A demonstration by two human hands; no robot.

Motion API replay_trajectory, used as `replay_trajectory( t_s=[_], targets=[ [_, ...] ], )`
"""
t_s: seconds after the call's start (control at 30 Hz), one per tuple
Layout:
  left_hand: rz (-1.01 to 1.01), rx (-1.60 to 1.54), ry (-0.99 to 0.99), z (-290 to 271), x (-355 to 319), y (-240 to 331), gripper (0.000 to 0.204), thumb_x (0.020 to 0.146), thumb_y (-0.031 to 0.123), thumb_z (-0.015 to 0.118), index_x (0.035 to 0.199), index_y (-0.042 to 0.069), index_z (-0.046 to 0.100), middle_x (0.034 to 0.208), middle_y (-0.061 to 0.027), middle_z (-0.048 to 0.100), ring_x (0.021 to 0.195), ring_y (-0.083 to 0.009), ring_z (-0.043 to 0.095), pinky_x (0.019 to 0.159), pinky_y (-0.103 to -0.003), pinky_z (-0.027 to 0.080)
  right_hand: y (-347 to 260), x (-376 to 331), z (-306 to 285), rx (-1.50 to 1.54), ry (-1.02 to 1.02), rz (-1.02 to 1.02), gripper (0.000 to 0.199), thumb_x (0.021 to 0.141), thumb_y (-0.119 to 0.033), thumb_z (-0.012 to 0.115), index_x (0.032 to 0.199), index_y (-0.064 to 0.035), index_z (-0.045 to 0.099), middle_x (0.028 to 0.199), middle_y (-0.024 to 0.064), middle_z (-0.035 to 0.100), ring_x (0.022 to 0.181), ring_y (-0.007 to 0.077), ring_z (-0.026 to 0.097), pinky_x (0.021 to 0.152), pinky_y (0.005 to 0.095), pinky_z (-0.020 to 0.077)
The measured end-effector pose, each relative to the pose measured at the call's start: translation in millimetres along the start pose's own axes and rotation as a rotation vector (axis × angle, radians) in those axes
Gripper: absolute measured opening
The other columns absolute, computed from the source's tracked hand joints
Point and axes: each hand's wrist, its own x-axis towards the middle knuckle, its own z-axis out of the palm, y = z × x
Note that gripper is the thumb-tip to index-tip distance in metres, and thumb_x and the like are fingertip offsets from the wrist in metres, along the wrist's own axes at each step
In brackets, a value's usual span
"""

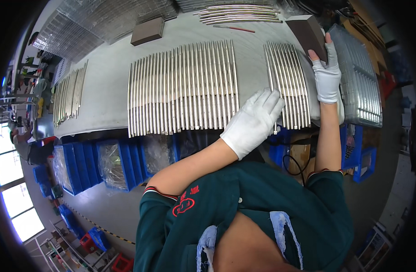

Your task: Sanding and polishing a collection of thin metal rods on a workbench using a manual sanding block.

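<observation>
My left hand, in a white glove, lies over the lower part of the leftmost metal rod of a small row. Its fingers are stretched out close together, palm down; the thumb is hidden. That rod stands slightly apart from the other rods beside it. At the far right, my right hand grips the near end of a dark brown rectangular block with a pale end face. Bare thumb and fingertip show from its white glove. A wider row of silver rods lies to the left of my left hand.
Another brown block, a thin red-handled tool and a loose rod pile lie toward the back. More rods lie far left. Clear plastic trays are stacked at right. Blue bins stand below the table's near edge.
</observation>
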Motion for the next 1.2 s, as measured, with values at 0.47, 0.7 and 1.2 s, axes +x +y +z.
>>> replay_trajectory(
  t_s=[0.47, 0.7, 1.2],
  targets=[
    [-0.039, 0.043, -0.126, -34.4, -22.0, -7.2, 0.086, 0.066, 0.057, 0.069, 0.128, 0.001, 0.048, 0.133, -0.0169, 0.047, 0.129, -0.034, 0.04, 0.108, -0.052, 0.029, 5.8, 0.3, -1.2, 0.138, 0.082, -0.011, 0.063, 0.085, -0.007, 0.07, 0.141, -0.0179, 0.044, 0.129, 0.0074, 0.057, 0.108, 0.0133, 0.059, 0.091, 0.0263, 0.0492],
    [-0.135, 0.058, -0.032, -21.1, -26.7, -22.8, 0.092, 0.065, 0.061, 0.069, 0.129, -0.002, 0.047, 0.131, -0.0192, 0.048, 0.128, -0.0376, 0.04, 0.109, -0.05, 0.029, 2.2, -0.5, -2.1, 0.136, 0.085, -0.033, 0.064, 0.085, -0.006, 0.069, 0.142, -0.0183, 0.043, 0.131, 0.0073, 0.056, 0.111, 0.0142, 0.057, 0.094, 0.0271, 0.0478],
    [-0.053, 0.0, -0.065, -16.6, 5.0, -1.5, 0.088, 0.067, 0.052, 0.073, 0.13, -0.003, 0.045, 0.129, -0.0184, 0.047, 0.126, -0.0356, 0.042, 0.107, -0.048, 0.032, 5.3, -1.9, -0.4, 0.178, 0.096, -0.039, 0.063, 0.085, -0.009, 0.071, 0.141, -0.0165, 0.044, 0.131, 0.0073, 0.056, 0.108, 0.0117, 0.058, 0.089, 0.0253, 0.0496]
  ],
)
